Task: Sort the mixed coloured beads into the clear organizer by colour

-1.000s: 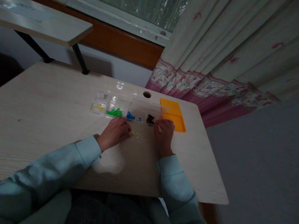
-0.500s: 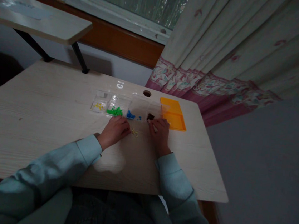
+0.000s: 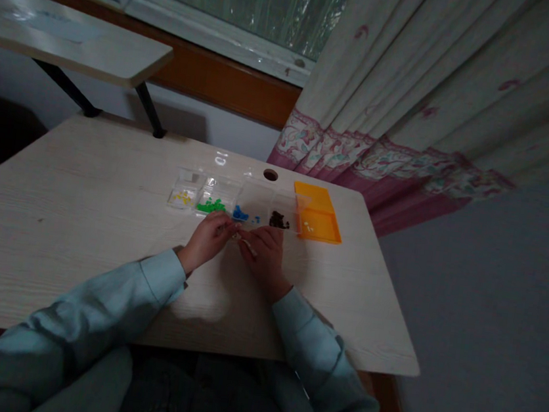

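Observation:
My left hand (image 3: 207,241) and my right hand (image 3: 264,258) meet at the fingertips just in front of the clear boxes. Both are closed in a pinch around a cluster of small pale pieces (image 3: 236,233), mostly covered by the fingers; its exact kind is too small to tell. Behind them stand clear plastic boxes with small yellow pieces (image 3: 184,198), green pieces (image 3: 212,205), blue pieces (image 3: 240,213) and dark brown pieces (image 3: 279,220). To the right, an open orange box (image 3: 324,228) holds a few tiny white bits (image 3: 308,226).
The light wooden table (image 3: 105,213) carries everything. A raised shelf (image 3: 89,46) on black legs stands at the back left. A round cable hole (image 3: 271,175) lies behind the boxes. A patterned curtain (image 3: 389,113) hangs by the window at the back right.
My right hand has moved left from beside the brown pieces to meet my left hand. The pale cluster, earlier visible beside my left fingers, is now between both hands' fingertips.

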Motion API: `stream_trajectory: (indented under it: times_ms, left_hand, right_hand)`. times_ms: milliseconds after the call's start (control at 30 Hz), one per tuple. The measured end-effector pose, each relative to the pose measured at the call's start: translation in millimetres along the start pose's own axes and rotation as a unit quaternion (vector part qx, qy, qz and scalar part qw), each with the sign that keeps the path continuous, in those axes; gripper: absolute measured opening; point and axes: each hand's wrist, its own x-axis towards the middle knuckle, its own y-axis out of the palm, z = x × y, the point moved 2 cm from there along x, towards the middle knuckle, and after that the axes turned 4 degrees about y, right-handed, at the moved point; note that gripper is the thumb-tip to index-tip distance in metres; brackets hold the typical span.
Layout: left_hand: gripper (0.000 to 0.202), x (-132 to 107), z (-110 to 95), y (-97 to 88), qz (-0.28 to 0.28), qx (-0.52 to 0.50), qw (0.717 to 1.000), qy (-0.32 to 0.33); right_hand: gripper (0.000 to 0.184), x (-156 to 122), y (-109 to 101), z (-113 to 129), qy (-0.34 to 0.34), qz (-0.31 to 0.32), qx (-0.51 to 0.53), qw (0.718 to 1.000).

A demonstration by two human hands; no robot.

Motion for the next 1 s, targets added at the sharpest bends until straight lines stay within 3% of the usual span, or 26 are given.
stream_trajectory:
  times_ms: [167,400,533,633,767,867,1000]
  left_hand:
    - [0.032,-1.6,-4.2,1.1,0.011,-0.011,1.000,-0.019]
    - [0.036,-1.6,-3.3,1.6,0.028,0.019,0.999,0.004]
    - [0.040,0.2,-2.6,-7.3,0.026,0.027,0.999,0.021]
    - [0.041,1.2,1.9,-18.8,0.010,0.038,0.999,0.025]
    - [0.038,1.8,7.3,-29.6,-0.007,0.038,0.999,0.026]
    - [0.036,1.9,6.8,-30.6,-0.006,0.033,0.999,0.031]
    - [0.034,1.8,5.1,-30.0,0.008,0.040,0.998,0.053]
  right_hand:
    - [0.008,1.1,-2.5,5.0,-0.012,-0.030,-0.012,0.999]
    - [0.012,1.3,-4.9,9.2,-0.007,-0.002,-0.012,1.000]
    - [0.013,1.4,-8.7,2.2,0.002,-0.008,-0.007,1.000]
    - [0.016,3.0,-19.9,-25.8,0.067,-0.043,-0.038,0.996]
    - [0.027,0.9,-43.5,-85.2,0.174,-0.113,-0.092,0.974]
    - [0.030,-7.2,-53.1,-123.4,0.273,-0.109,-0.123,0.948]
    - [0.035,-17.2,-52.2,-141.6,0.312,-0.093,-0.162,0.932]
